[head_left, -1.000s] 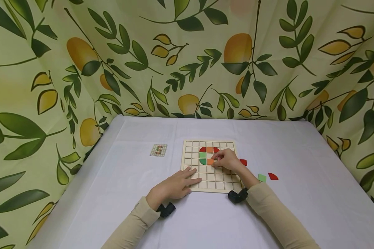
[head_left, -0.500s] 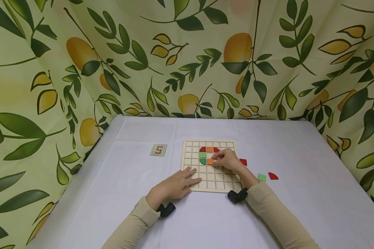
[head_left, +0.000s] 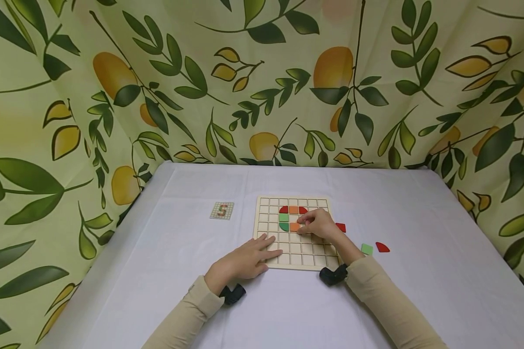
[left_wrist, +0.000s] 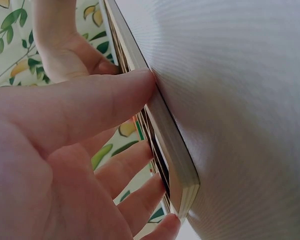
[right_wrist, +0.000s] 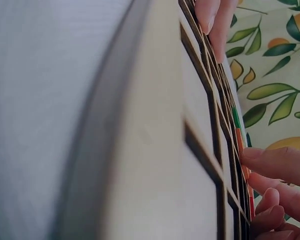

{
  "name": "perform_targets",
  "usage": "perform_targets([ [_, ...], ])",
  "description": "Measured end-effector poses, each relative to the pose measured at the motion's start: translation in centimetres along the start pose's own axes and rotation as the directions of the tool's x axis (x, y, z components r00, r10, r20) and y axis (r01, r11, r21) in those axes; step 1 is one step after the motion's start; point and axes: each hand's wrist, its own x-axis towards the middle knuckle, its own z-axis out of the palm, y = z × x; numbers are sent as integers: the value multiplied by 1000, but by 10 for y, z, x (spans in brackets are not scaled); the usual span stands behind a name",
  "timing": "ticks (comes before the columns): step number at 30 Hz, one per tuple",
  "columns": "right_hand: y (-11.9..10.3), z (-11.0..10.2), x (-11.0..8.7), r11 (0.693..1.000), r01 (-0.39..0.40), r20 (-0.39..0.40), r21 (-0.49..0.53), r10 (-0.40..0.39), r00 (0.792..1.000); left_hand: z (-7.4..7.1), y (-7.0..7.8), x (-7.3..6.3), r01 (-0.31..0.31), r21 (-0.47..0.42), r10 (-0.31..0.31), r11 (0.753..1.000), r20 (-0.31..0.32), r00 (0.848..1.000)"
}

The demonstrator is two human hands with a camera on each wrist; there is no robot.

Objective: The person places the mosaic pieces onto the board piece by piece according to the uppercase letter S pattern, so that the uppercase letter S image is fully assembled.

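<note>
A wooden grid board (head_left: 301, 261) lies on the table in the head view. Set into its cells are red quarter-round tiles (head_left: 284, 210), an upper orange square (head_left: 294, 210), a light green square (head_left: 284, 217) and a dark green quarter-round tile (head_left: 284, 226). My right hand (head_left: 319, 225) pinches at the lower orange square tile (head_left: 294, 227) with thumb and forefinger; in the right wrist view these fingertips (right_wrist: 250, 154) meet the orange strip. My left hand (head_left: 246, 257) spreads its fingers over the board's near left corner, its thumb (left_wrist: 135, 85) against the board's edge.
Left of the board lies a small card (head_left: 222, 211) printed with an S-shaped pattern on a grid. To its right are a red tile (head_left: 341, 227) partly behind my hand, a light green square tile (head_left: 367, 249) and a red quarter-round tile (head_left: 382, 247). A leaf-patterned curtain (head_left: 279, 72) hangs behind.
</note>
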Motion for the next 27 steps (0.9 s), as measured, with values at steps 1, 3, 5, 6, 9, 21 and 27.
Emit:
perform_targets([
  [1, 0, 0, 0, 1000, -1, 0, -1, 1, 1000, 0, 0, 0, 0, -1, 0, 1000, 0, 1000],
  [3, 0, -1, -1, 1000, -3, 0, 1, 3, 1000, 0, 0, 0, 0, 1, 0, 1000, 2, 1000],
  [5, 0, -2, -2, 1000, -5, 2, 10, 5, 1000, 0, 0, 0, 1, -1, -1, 1000, 3, 1000],
  [6, 0, -2, -3, 1000, -3, 4, 11, 3, 1000, 0, 0, 0, 2, -1, -2, 1000, 4, 1000],
  [9, -1, -4, -6, 1000, -3, 9, 18, 2, 1000, 0, 1, 0, 4, -7, -4, 1000, 4, 1000],
  [21, -2, -11, -15, 1000, 22, -3, 7, -22, 1000, 0, 1, 0, 4, -13, -4, 1000, 0, 1000],
  [27, 0, -14, -19, 1000, 28, -11, 8, -28, 1000, 1, 0, 0, 1, -10, -1, 1000, -6, 1000],
])
